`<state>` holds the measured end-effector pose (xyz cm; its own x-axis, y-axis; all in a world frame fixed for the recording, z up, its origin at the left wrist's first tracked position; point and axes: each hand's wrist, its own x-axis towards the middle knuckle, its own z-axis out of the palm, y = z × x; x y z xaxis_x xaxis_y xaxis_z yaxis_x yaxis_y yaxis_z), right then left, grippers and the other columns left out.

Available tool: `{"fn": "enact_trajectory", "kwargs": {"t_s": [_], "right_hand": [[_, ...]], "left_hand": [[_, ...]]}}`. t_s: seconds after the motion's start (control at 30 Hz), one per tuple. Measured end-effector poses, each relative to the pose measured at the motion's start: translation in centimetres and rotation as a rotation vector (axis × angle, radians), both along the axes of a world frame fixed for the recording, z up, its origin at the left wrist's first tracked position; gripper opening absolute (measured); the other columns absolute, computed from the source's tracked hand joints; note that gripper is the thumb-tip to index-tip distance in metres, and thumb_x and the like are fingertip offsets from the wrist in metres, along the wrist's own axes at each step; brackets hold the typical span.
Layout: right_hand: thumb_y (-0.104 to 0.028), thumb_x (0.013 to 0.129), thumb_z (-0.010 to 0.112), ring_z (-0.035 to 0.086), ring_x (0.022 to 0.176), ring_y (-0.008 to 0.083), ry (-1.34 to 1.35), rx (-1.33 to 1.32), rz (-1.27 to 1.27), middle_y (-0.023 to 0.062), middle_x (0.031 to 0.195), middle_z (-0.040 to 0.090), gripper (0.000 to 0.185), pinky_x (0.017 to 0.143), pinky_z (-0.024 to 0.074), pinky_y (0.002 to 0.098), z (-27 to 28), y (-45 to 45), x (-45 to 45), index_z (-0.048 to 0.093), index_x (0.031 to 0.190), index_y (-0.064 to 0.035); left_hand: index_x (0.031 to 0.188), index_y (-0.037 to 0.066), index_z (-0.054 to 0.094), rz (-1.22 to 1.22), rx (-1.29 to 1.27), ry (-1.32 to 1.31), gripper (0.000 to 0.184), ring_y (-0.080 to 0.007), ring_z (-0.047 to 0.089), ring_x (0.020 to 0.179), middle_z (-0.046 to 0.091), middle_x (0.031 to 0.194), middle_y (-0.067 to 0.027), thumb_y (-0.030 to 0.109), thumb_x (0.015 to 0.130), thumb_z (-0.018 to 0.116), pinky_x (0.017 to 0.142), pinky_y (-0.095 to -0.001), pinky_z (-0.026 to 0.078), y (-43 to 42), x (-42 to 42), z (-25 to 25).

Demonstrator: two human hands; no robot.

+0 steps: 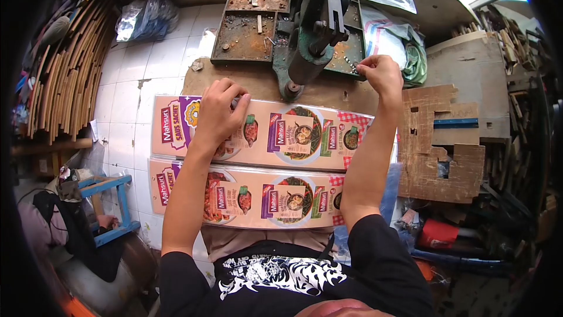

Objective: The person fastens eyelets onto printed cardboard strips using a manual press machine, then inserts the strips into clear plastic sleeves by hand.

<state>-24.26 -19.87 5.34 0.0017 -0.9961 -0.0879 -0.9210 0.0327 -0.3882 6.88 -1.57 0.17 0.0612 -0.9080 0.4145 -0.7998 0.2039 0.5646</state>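
Note:
My left hand (224, 109) rests on the upper printed Mahsuri panel (258, 135), its fingers curled together; whatever they hold, if anything, is hidden. Close to it is the panel's top edge, beside the brown work board (246, 82). My right hand (380, 75) pinches at the right front corner of the green metal tray (246, 58), where small pale and metallic bits (350, 62) lie. Anything between those fingertips is too small to name. Between my hands stands a green hand press (308, 59). A second, similar panel (258, 191) lies nearer my body.
Stacked brown boards (73, 65) lean at the left, above a blue frame (111, 191). Plastic bags (381, 38) lie behind the tray's right side. Cut brown board (434, 141) stands at the right, near a red object (438, 234). White floor tiles (132, 88) show at the left.

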Motion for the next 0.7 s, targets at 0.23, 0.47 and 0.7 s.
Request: {"fn": "enact_trajectory", "kwargs": {"t_s": [0.23, 0.47, 0.7], "right_hand": [[-0.027, 0.079, 0.076, 0.071, 0.082, 0.0229, 0.049, -0.020, 0.011, 0.0072, 0.086, 0.074, 0.018, 0.077, 0.0528, 0.0365, -0.3, 0.2, 0.2, 0.077, 0.091, -0.0141], [-0.023, 0.082, 0.072, 0.069, 0.075, 0.0219, 0.017, -0.086, 0.069, 0.0106, 0.083, 0.072, 0.018, 0.073, 0.0522, 0.0353, -0.8, -0.2, 0.0, 0.074, 0.090, -0.0065], [-0.017, 0.087, 0.069, 0.068, 0.075, 0.0209, -0.447, -0.216, 0.087, 0.0121, 0.083, 0.072, 0.018, 0.072, 0.0521, 0.0331, 0.3, -0.5, 0.3, 0.070, 0.096, -0.0019]], "left_hand": [[0.084, 0.000, 0.066, -0.002, 0.016, 0.014, 0.012, -0.0321, 0.059, 0.085, 0.061, 0.087, -0.0141, 0.011, 0.084, 0.066, 0.077, -0.0409, 0.047, 0.0, -0.1, 0.2], [0.084, 0.000, 0.066, 0.004, 0.023, 0.011, 0.012, -0.0323, 0.059, 0.086, 0.061, 0.088, -0.0143, 0.012, 0.084, 0.066, 0.078, -0.0409, 0.047, 0.0, 0.0, 0.3], [0.084, 0.000, 0.066, 0.003, 0.022, 0.001, 0.012, -0.0322, 0.059, 0.087, 0.061, 0.089, -0.0142, 0.012, 0.085, 0.066, 0.078, -0.0410, 0.047, 0.1, -0.1, 0.3]]}}
